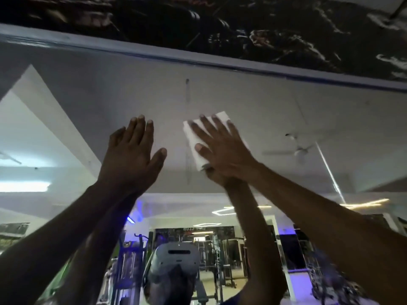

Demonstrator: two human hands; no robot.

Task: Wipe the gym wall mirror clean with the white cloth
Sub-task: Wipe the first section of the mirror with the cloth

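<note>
The large glass wall mirror (242,102) fills mid-frame below the dark printed banner (220,23); at centre the right hand (222,148) lies flat on the folded white cloth (198,148), the left hand (132,155) just left of it

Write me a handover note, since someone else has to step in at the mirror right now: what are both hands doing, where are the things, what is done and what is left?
Right hand: fingers straight, pressing the folded white cloth flat against the mirror, high up near its top edge.
Left hand: open, holding nothing, palm toward the glass beside the cloth; whether it touches is unclear.
Done: cannot tell how much has been wiped.
Left: a thin vertical streak runs down the glass just left of the cloth; wipe it, then the rest of the mirror.
</note>
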